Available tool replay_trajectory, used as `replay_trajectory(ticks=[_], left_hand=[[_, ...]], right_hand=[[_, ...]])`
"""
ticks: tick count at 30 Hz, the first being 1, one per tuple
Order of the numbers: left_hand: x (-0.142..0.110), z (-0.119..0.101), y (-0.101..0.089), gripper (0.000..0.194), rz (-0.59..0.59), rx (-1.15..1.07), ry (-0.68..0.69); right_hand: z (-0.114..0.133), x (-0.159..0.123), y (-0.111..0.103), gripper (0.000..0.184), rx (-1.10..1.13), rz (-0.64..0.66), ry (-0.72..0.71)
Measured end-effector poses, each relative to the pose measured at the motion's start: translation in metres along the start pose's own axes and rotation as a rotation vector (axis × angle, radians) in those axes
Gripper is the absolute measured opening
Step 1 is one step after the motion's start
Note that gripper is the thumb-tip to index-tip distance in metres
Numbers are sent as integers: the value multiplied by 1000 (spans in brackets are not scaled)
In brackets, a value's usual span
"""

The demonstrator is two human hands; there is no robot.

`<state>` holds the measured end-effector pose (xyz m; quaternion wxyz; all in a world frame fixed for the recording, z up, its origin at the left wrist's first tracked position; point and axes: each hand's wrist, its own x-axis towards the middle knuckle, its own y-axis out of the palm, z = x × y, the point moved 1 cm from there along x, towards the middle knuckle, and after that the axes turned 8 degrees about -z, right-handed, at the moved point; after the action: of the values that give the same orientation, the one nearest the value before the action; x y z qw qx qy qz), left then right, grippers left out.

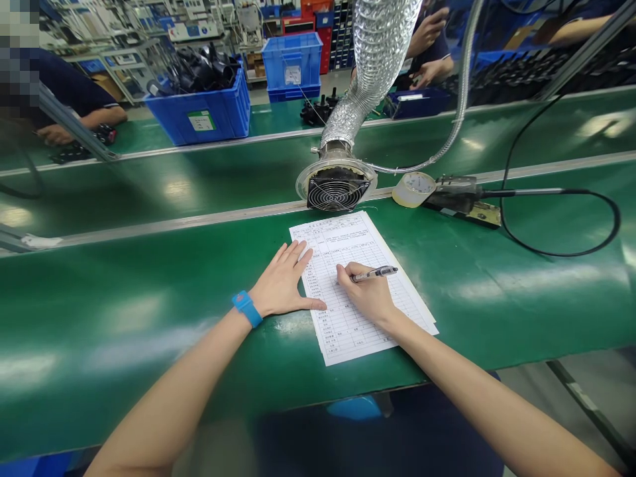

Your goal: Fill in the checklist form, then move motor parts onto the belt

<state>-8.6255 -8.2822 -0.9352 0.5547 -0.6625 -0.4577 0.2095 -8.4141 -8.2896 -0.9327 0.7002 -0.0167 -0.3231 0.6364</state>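
A printed form (348,331) with rows and columns lies on the green work surface (209,371), with more paper showing beneath its right edge. My left hand (283,281) lies flat with fingers spread, its fingertips and thumb on the form's left side. Around that wrist is a blue band (247,309). My right hand (368,291) rests on the middle of the form, fingers closed round a pen (380,272). The pen slants up to the right; its writing tip is hidden by my fingers.
Beyond the form hangs a silver duct (342,122) ending in a fan (336,192). To its right are a tape roll (414,189) and a tool with a black cable (561,191). A blue bin (209,112) of black parts stands behind; co-workers' hands (430,71) are across the bench.
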Motion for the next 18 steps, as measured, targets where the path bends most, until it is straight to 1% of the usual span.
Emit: replay_trajectory(ticks=[7,18], left_hand=[[1,-2,-2,122,26,12,-14],[1,-1,-2,121,26,14,-11]], right_hand=[[-2,1,1,43,-27,36,-18],[-2,0,1,43,-46,31,-42]])
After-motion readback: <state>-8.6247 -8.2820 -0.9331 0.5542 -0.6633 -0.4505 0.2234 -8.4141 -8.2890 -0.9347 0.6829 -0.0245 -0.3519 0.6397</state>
